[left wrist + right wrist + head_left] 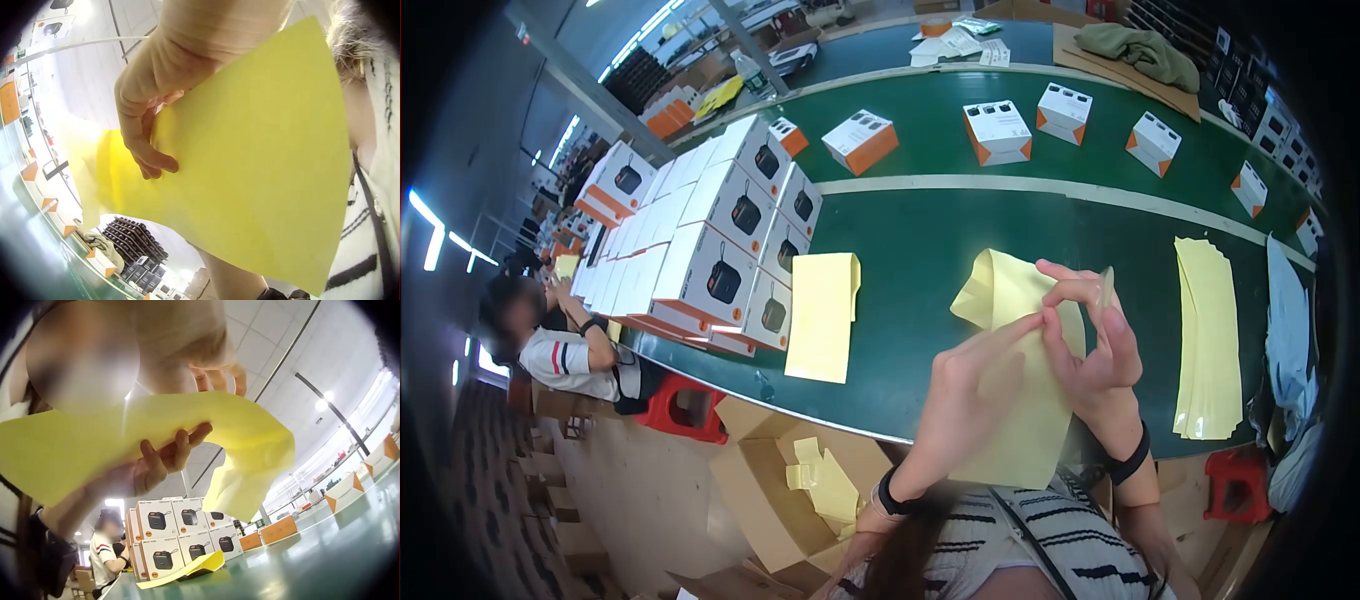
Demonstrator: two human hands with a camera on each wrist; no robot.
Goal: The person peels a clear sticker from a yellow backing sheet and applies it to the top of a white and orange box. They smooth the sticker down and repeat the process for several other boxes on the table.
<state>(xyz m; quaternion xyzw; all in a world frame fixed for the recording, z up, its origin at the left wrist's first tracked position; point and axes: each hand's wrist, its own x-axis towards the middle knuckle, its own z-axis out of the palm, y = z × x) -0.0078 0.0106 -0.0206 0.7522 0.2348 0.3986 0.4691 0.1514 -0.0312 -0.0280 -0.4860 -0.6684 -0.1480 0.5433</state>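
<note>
A yellow sheet hangs between both hands above the green table, its far end folded over in a curve. My left hand grips it from the left side; in the left wrist view its fingers curl against the yellow sheet. My right hand pinches the sheet near its upper part, thumb and index close to the left fingertips. A narrow pale piece stands by a raised right finger; what it is I cannot tell. In the right wrist view the sheet partly hides the right fingers.
Stacked white boxes and a folded yellow sheet are on the left. A pile of yellow sheets lies at right. Several orange-white boxes stand beyond the pale rail. An open carton sits below; a person sits far left.
</note>
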